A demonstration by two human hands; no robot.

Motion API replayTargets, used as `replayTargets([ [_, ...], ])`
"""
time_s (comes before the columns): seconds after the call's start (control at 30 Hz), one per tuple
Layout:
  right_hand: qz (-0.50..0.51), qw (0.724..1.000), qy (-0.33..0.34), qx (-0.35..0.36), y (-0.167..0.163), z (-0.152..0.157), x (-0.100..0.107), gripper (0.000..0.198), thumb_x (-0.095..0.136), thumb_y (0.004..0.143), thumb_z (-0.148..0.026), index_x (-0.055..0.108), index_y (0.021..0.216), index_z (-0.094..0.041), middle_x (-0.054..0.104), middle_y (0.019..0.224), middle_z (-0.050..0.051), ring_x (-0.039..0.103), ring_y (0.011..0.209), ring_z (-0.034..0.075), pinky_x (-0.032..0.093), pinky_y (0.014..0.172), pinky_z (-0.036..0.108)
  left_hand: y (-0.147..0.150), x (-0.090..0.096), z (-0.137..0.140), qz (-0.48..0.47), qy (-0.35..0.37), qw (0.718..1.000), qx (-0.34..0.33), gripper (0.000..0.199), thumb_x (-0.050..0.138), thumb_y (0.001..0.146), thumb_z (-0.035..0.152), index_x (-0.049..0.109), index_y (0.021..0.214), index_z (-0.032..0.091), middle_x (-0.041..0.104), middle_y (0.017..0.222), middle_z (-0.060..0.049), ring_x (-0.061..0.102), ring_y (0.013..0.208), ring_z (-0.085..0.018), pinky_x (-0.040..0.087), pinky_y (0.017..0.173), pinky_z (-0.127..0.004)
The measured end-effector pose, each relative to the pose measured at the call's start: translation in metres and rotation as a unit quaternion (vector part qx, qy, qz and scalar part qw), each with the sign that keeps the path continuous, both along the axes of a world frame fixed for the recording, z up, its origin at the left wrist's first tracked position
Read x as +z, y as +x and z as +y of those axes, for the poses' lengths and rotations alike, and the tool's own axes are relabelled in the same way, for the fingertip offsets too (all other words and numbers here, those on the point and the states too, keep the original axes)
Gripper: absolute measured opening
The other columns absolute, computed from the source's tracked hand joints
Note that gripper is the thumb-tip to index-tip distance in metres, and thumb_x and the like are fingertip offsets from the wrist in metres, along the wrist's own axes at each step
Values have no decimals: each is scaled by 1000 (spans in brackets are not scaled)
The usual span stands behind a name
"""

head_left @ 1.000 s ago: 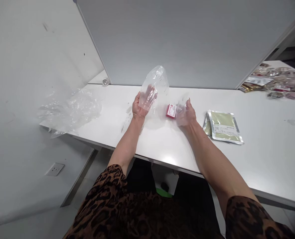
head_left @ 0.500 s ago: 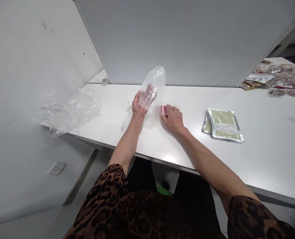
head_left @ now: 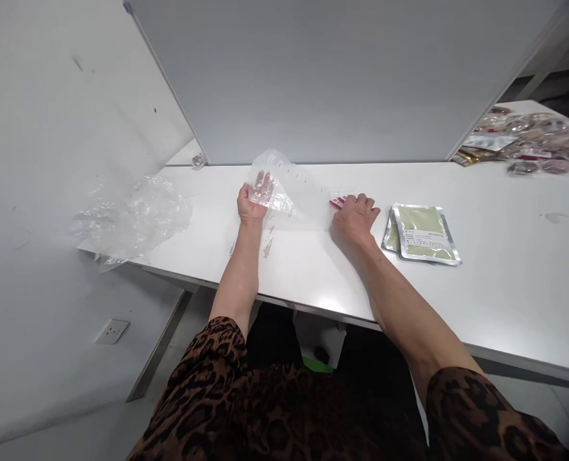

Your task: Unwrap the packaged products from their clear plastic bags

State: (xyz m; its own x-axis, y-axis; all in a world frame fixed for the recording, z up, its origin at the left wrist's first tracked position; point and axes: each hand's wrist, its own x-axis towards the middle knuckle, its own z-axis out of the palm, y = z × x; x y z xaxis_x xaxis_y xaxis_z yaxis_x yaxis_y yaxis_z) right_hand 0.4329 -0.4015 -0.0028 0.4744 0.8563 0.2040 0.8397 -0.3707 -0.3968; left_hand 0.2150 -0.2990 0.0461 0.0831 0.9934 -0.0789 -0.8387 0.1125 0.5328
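Note:
My left hand [head_left: 250, 203] holds one end of a clear plastic bag [head_left: 304, 195], its fingers showing through the film. The bag stretches rightward over the white table towards my right hand [head_left: 358, 218]. There, my curled fingers grip a small red-and-white packet [head_left: 337, 202] at the bag's right end. The undersides of those fingers are hidden, and I cannot tell whether the packet lies inside the film. Just right of this hand, two silver-edged pouches with green contents [head_left: 426, 234] overlap, the upper one bearing a white label.
A heap of crumpled clear plastic [head_left: 143, 214] lies at the table's left end by the wall. A grey partition [head_left: 342, 77] stands along the back edge. Many wrapped packets [head_left: 534, 137] are piled at the far right. Smudges mark the white table [head_left: 308, 262].
My right hand has moved right with the red-and-white packet, towards the green pouches. The bag, upright over my left hand before, is now drawn out sideways between both hands.

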Motion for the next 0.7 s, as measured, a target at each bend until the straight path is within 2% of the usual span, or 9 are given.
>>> replayTargets([
  [0.1,6,999,25,-45,22,2,-4,47,49,80,-12,64,123,-2,52,135,31,45,125,45,37,99,61,-4,-6,9,14,-76,995,69,31,37,103,23,57,124,14,72,123,-16,74,115,-22,62,95,-35],
  [0.2,23,994,76,-81,38,3,-6,50,50,78,-14,63,125,-4,51,137,30,42,127,45,37,98,60,-10,-11,5,78,-123,978,148,25,39,101,20,58,116,16,73,104,-10,76,92,-15,61,83,-26],
  [0.3,40,990,109,-79,42,2,-1,51,48,80,-15,62,128,-7,51,141,27,41,129,42,37,100,57,-20,-18,-17,125,-130,966,187,14,43,99,18,57,103,20,73,102,-6,75,79,-11,57,77,-22],
  [0.4,48,989,130,-48,33,-1,6,49,43,87,-17,62,131,-8,52,144,25,40,131,41,36,102,54,-34,-28,-54,194,-92,956,199,6,49,103,26,51,99,22,74,111,-7,78,83,-15,57,81,-27],
  [0.47,44,989,138,16,18,-3,9,49,39,93,-18,61,135,-9,55,143,24,42,131,39,37,103,53,-42,-30,-80,249,-61,948,190,13,56,102,33,49,98,23,75,116,-8,79,87,-18,56,81,-30],
  [0.53,20,981,128,141,1,-6,7,50,36,99,-23,58,142,-12,55,147,21,41,136,38,36,107,53,-47,-26,-103,288,-32,944,159,21,64,99,36,48,96,23,75,117,-9,80,89,-20,57,78,-30],
  [0.6,-13,957,96,273,-15,-8,2,49,36,104,-33,58,145,-18,51,154,17,36,144,37,33,114,54,-48,-14,-123,315,5,942,116,26,69,96,38,49,93,22,75,119,-10,80,90,-22,58,77,-31],
  [0.63,-23,946,73,315,-20,-9,-2,48,36,105,-38,59,144,-21,51,156,14,33,148,36,30,117,55,-47,-7,-134,322,29,941,97,28,70,95,40,49,92,22,75,120,-10,79,92,-22,59,78,-32],
  [0.7,-21,944,30,328,-24,-10,-10,48,34,107,-44,63,139,-23,53,155,12,31,151,35,26,120,57,-44,5,-156,332,75,938,71,34,72,93,44,48,90,21,74,125,-11,79,95,-24,60,79,-34],
])
